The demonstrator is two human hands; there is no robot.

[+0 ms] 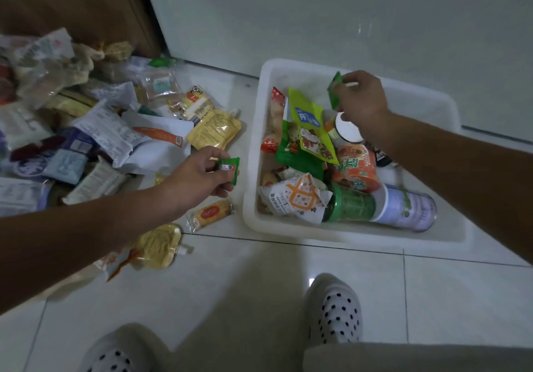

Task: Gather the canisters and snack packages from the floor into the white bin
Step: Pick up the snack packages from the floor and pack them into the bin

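Note:
The white bin [398,234] stands on the tiled floor at the right and holds several snack packages and canisters, among them a green canister [350,205] and a pale purple one [409,207] lying along its near wall. My right hand [362,99] hovers over the bin's far side and pinches a small green packet [334,90]. My left hand [199,175] is just left of the bin, above the floor, and pinches another small green packet [229,168]. A heap of snack packages [95,129] covers the floor at the left.
A yellow spouted pouch [215,132] and an orange-labelled cracker pack [210,214] lie between the heap and the bin; another yellow pouch [158,246] lies nearer me. A white wall panel rises behind the bin, a brown door behind the heap. My spotted slippers [334,309] stand in front.

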